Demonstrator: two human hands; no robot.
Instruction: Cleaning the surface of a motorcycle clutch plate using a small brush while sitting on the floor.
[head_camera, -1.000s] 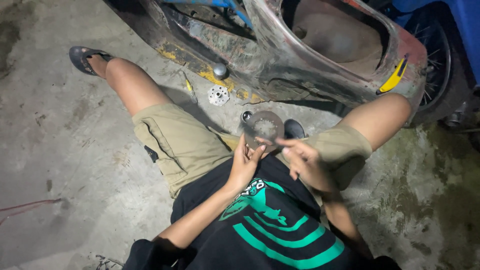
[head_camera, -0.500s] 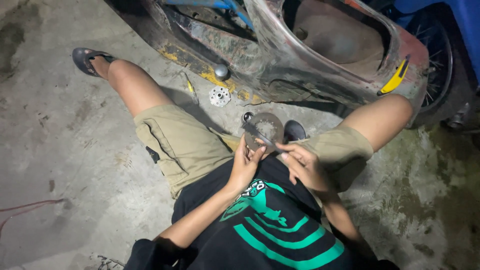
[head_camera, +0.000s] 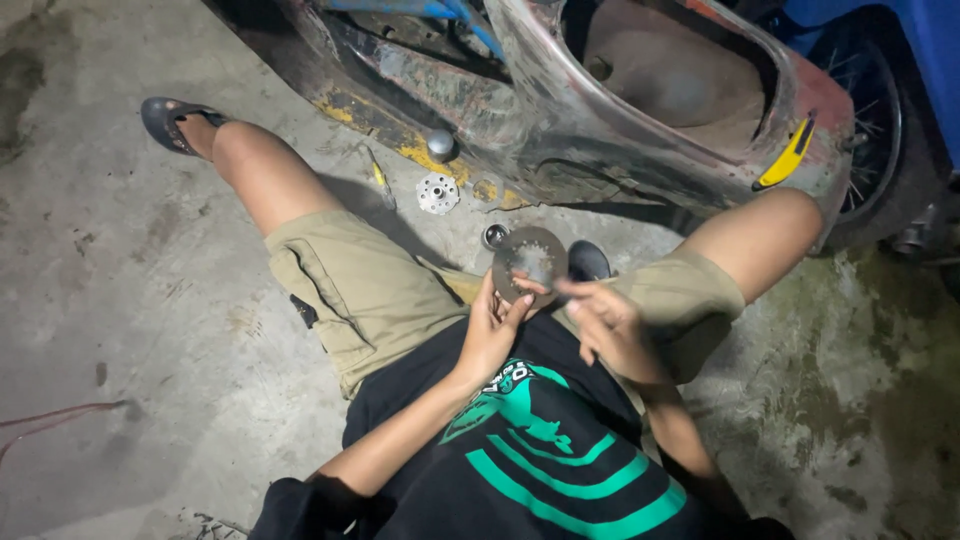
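Far across the scene, a rusted scooter shell lying on the concrete floor. Between the knees, a round metal disc gripped at its near edge by the left hand. Just right of it, the right hand, fingers loosely curled, fingertips touching the disc. Farther left on the floor, a small toothed hub and a screwdriver.

there is one view only, from a camera worn on the person's head. it looks steeply down over the chest and lap to the concrete floor, so the person's own body fills the lower middle of the frame. the hands sit near the centre, fairly close to the lens. the worn scooter body lies farther off along the top edge, partly cut by the frame.
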